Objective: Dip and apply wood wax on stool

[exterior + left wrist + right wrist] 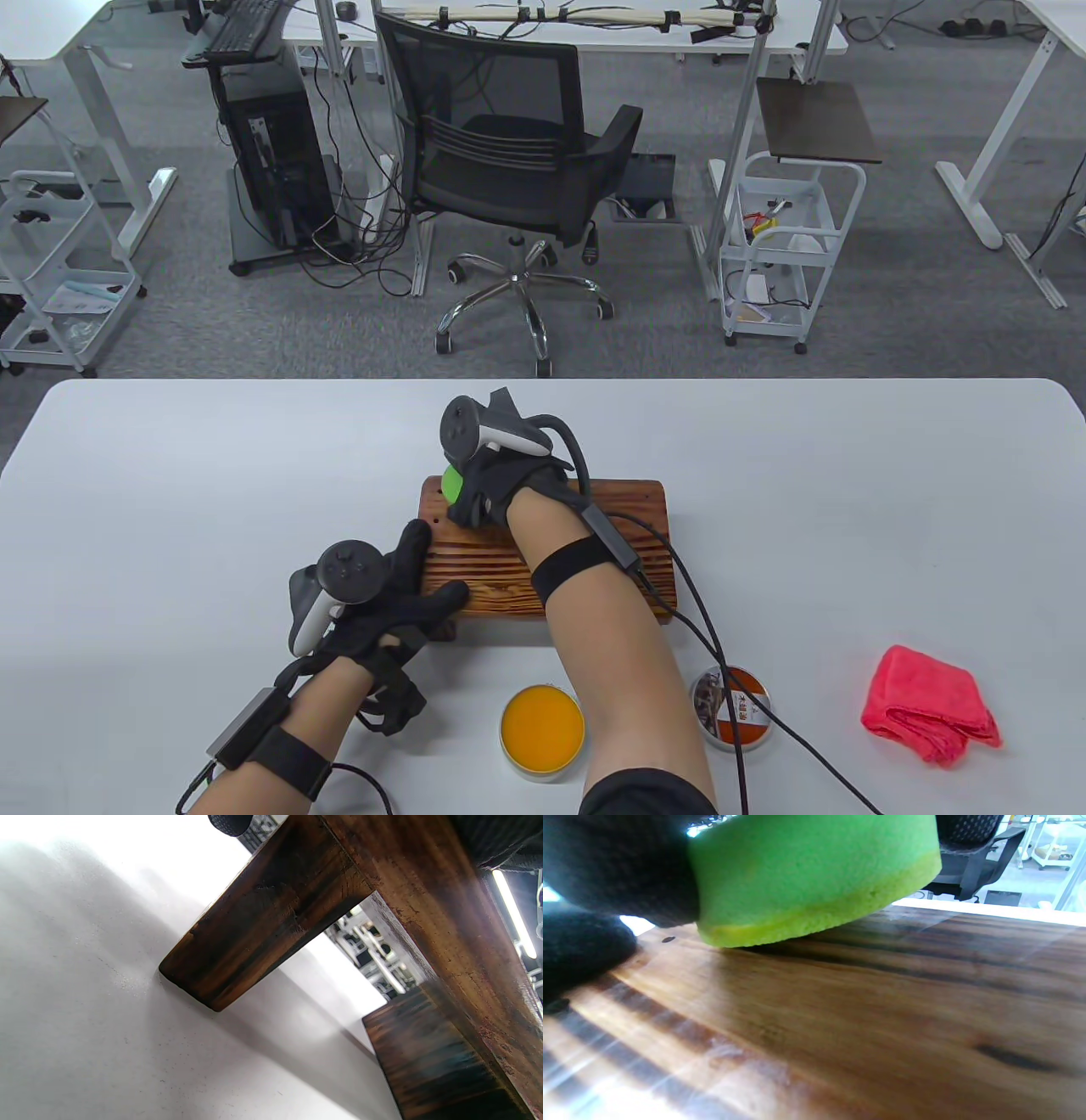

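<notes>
A small dark-brown wooden stool (628, 526) stands in the middle of the table. My right hand (488, 488) grips a round green sponge (452, 486) and presses its yellow underside onto the stool top near the far left corner; the right wrist view shows the sponge (814, 878) tilted, its left edge touching the wood (882, 1005). My left hand (382, 594) rests with spread fingers on the stool's near left corner. The left wrist view shows a stool leg (263, 921) standing on the table. An open tin of orange wax (542, 721) sits near the front edge.
The tin's lid (735, 707) lies right of the wax, under my right arm's cable. A folded pink cloth (932, 702) lies at the front right. An office chair (509, 161) stands beyond the table's far edge.
</notes>
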The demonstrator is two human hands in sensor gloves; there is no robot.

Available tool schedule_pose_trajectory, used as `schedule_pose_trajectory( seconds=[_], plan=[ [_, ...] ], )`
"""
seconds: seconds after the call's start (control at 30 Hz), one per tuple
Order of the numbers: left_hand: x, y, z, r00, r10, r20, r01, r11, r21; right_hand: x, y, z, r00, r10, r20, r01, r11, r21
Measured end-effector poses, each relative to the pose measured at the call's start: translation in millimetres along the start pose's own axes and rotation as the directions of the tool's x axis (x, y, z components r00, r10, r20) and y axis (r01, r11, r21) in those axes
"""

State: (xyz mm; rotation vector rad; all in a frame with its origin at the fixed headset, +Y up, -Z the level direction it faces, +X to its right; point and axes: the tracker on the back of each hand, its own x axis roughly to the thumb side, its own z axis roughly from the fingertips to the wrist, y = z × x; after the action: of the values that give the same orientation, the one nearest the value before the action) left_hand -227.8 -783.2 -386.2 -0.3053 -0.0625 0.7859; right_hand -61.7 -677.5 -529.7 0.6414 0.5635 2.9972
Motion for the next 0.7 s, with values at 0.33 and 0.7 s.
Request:
schedule_pose_trajectory(
  seconds=[0.33,0.7],
  plan=[
    [0,0,0,1.000,0.000,0.001,0.000,1.000,-0.005,13,1,-5,0.998,-0.013,0.064,0.012,1.000,0.011],
    [0,0,0,1.000,-0.002,0.003,0.002,1.000,-0.005,19,0,-14,0.998,-0.022,0.066,0.022,1.000,0.008]
  ],
)
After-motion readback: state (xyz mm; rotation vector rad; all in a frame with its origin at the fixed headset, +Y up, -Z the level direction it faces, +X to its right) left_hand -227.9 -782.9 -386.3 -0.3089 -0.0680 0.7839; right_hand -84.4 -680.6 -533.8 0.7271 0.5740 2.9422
